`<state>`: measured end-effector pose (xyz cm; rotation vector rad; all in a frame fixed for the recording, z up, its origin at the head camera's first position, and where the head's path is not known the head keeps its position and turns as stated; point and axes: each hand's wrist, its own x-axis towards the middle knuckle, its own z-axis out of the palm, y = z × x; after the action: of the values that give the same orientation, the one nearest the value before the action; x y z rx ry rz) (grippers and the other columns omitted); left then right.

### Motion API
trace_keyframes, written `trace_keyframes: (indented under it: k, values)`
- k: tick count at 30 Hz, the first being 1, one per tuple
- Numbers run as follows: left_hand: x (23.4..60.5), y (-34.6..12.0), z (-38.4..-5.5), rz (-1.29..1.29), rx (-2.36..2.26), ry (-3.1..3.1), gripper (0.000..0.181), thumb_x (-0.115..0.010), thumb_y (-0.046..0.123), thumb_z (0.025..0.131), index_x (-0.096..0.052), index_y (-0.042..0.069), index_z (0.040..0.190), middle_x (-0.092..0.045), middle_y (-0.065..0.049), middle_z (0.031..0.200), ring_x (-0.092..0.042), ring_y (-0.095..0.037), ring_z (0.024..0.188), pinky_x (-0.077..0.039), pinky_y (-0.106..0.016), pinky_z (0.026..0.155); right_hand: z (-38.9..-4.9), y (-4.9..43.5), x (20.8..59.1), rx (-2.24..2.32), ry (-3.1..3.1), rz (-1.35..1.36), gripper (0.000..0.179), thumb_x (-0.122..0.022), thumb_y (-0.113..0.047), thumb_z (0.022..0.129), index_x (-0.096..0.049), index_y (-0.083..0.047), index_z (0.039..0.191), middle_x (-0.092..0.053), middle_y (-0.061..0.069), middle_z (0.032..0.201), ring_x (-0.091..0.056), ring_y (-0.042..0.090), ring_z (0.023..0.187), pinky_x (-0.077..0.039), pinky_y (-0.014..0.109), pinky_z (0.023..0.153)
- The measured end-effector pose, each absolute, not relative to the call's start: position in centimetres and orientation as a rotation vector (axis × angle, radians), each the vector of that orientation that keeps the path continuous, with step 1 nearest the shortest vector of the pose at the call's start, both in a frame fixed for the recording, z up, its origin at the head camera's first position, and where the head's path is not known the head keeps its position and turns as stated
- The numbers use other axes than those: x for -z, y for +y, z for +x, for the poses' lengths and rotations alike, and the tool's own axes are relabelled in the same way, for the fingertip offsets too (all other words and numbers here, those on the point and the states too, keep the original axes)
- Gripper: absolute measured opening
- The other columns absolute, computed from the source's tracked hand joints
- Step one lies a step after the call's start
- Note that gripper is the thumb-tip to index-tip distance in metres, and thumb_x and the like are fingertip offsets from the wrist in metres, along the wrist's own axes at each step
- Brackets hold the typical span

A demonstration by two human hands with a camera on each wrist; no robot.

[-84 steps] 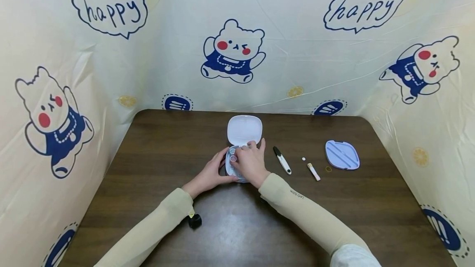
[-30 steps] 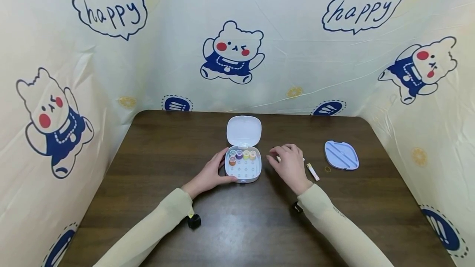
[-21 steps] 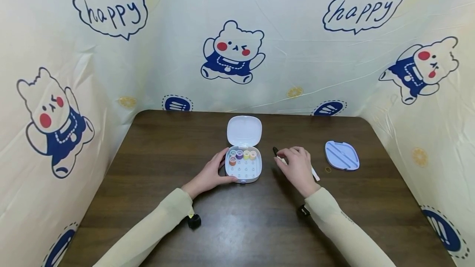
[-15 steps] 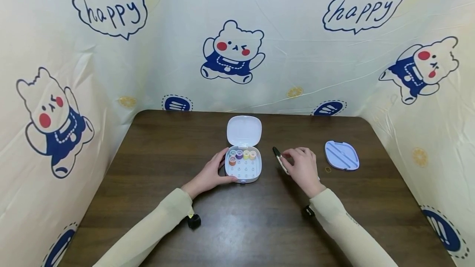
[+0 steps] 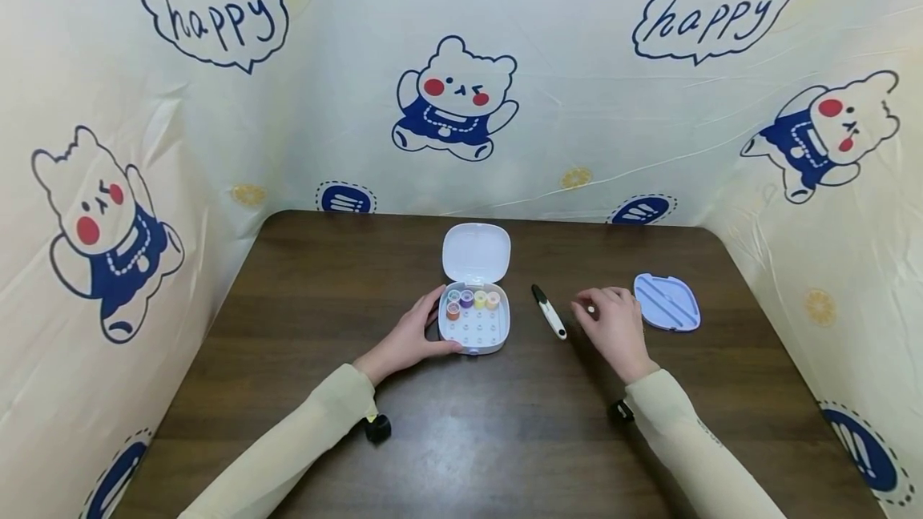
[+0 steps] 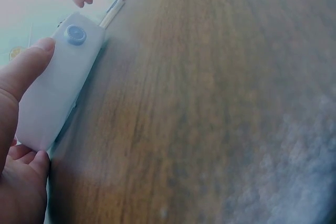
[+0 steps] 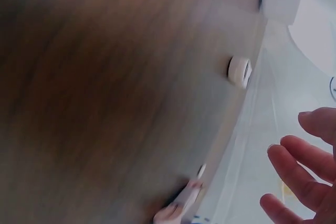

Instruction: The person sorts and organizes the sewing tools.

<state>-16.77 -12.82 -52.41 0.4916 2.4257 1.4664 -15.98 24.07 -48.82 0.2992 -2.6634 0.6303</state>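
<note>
Left hand (image 5: 407, 339) still grips the box (image 5: 476, 252). Right hand (image 5: 616, 328), empty, fingers parted, has shifted right, uncovering the tool (image 5: 550, 315).

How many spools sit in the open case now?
5. Back row, left to right: blue spool, purple spool, yellow spool, peach spool; orange spool in front of the blue one. None seems hidden.

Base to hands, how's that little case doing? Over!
Left hand gripping pale case, lid up. Right hand holding nothing, fingers apart. Five small coloured pieces in case, other pegs bare. Dark-tipped tool between case and right hand.
</note>
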Motion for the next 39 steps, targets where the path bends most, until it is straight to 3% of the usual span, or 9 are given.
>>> trace_keyframes:
  k: [12,20,32,39]
  values:
    - [52.3,-12.8,-16.8,0.511,-1.473,2.420,0.111,-0.090,0.027,0.084,-0.018,0.004,0.165,-0.025,-0.018,0.168,-0.041,-0.031,0.150,-0.037,-0.043,0.120,-16.4,28.0,48.5,-0.658,-2.652,0.310,0.017,-0.077,-0.010,0.093,-0.077,0.001,0.106,-0.077,0.017,0.099,-0.061,0.044,0.099,-0.045,0.060,0.085]
    - [52.3,-12.8,-16.8,0.472,-1.442,2.426,0.112,-0.090,0.029,0.084,-0.018,0.008,0.167,-0.025,-0.014,0.169,-0.039,-0.027,0.151,-0.036,-0.041,0.121,-16.5,30.8,48.4,-0.648,-2.663,0.291,0.022,-0.077,-0.010,0.093,-0.076,0.002,0.111,-0.076,0.021,0.101,-0.061,0.046,0.101,-0.043,0.061,0.092]
    - [52.3,-12.9,-16.6,0.460,-1.439,2.431,0.112,-0.090,0.031,0.084,-0.018,0.010,0.167,-0.026,-0.015,0.168,-0.039,-0.029,0.151,-0.036,-0.043,0.121,-16.2,35.0,47.9,-0.690,-2.756,0.081,0.030,-0.072,-0.016,0.097,-0.074,0.002,0.121,-0.068,0.031,0.123,-0.051,0.058,0.110,-0.037,0.072,0.085]
    - [52.3,-12.9,-16.6,0.466,-1.448,2.426,0.111,-0.090,0.031,0.084,-0.019,0.010,0.167,-0.026,-0.015,0.169,-0.039,-0.028,0.151,-0.036,-0.043,0.121,-16.1,37.2,47.4,-0.822,-2.819,-0.072,0.035,-0.069,-0.020,0.100,-0.072,0.003,0.126,-0.060,0.037,0.132,-0.052,0.060,0.122,-0.038,0.074,0.097]
